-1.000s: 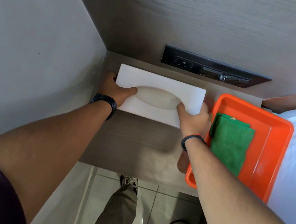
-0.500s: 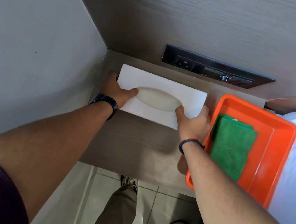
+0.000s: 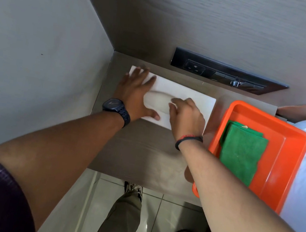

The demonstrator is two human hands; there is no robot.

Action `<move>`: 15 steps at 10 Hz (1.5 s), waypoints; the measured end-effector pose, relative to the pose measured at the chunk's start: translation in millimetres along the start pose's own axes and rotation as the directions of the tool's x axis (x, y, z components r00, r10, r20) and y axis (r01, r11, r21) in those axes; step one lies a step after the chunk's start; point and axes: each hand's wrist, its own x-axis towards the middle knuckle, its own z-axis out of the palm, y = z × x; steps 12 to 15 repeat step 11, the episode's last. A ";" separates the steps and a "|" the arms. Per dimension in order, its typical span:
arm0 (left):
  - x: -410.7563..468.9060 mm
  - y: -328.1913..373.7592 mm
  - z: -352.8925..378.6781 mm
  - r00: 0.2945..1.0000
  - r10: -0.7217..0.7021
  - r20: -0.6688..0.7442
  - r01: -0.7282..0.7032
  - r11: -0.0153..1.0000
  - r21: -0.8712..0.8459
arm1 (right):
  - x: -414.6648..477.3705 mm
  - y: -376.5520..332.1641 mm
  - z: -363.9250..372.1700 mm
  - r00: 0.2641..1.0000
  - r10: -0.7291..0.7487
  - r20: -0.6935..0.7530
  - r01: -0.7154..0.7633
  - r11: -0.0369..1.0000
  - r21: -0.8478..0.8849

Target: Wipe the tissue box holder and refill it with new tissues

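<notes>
left hand (image 3: 134, 93): formerly gripping the end of the tissue box holder (image 3: 187, 95); now laid flat on its top, fingers spread. right hand (image 3: 185, 114): formerly clasping the other end; now over the top near the oval opening, fingers curled. holder: position unchanged.

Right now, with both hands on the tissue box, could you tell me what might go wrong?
1. The orange tray sticks out past the front edge of the table, close by the right forearm; a bump could tip it and the green cloth onto the floor.
2. The left hand lies flat and the right hand only rests on the tissue box, so it could slide.
</notes>
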 end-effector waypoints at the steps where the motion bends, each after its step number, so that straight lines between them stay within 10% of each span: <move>1: -0.9 -3.8 4.6 0.996 0.061 0.057 -0.063 0.998 0.022 | 26.1 -10.8 5.8 0.939 -0.075 0.336 0.142 0.973 -0.179; 4: -1.5 -1.5 3.2 0.995 0.063 0.075 -0.068 0.996 0.060 | 39.9 -21.2 10.2 0.885 -0.196 0.422 0.380 0.827 -0.413; 10: 0.8 4.9 -0.5 0.993 0.019 0.113 -0.034 0.990 0.134 | 38.2 -14.8 -31.3 0.966 -0.017 0.258 0.004 0.999 0.048; 11: -9.8 9.2 -8.9 0.997 -0.026 0.078 0.019 0.996 0.086 | 35.2 -18.4 -57.7 0.999 0.038 -0.021 -0.029 0.951 0.309; 15: -9.8 9.2 -8.9 0.997 -0.026 0.078 0.019 0.996 0.086 | 35.2 -18.4 -57.7 0.999 0.038 -0.021 -0.029 0.951 0.309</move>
